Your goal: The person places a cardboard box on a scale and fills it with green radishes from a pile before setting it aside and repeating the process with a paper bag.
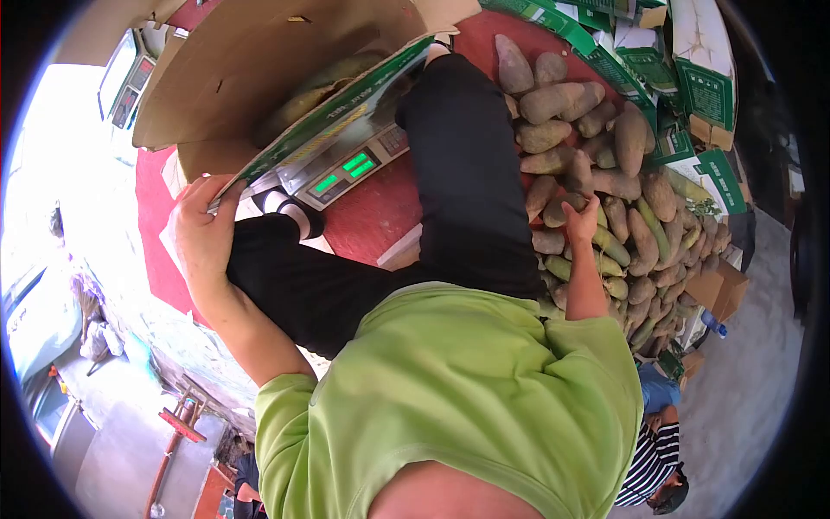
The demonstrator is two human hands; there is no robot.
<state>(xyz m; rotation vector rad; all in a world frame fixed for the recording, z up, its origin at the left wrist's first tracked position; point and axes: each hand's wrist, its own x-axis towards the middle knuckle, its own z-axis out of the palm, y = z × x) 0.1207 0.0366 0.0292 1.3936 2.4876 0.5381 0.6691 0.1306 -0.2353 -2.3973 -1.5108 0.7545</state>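
Note:
An open cardboard box (194,95) stands on a scale (346,173) with lit green digits. Inside it lie a few long greenish-brown roots (303,105), partly hidden by the box wall. My left hand (201,221) grips the near left corner of the box, fingers closed over its edge. On the right, my right hand (583,218) is at a large pile of roots (644,233), its fingers curled against one brownish root (577,173); how firmly it holds anything is hard to tell.
Green and white cartons (705,95) lie behind the pile at the upper right. A small brown box (719,290) and a blue object (714,324) are at the right. A person in a striped shirt (650,463) is at the lower right, another person (248,491) at the lower left.

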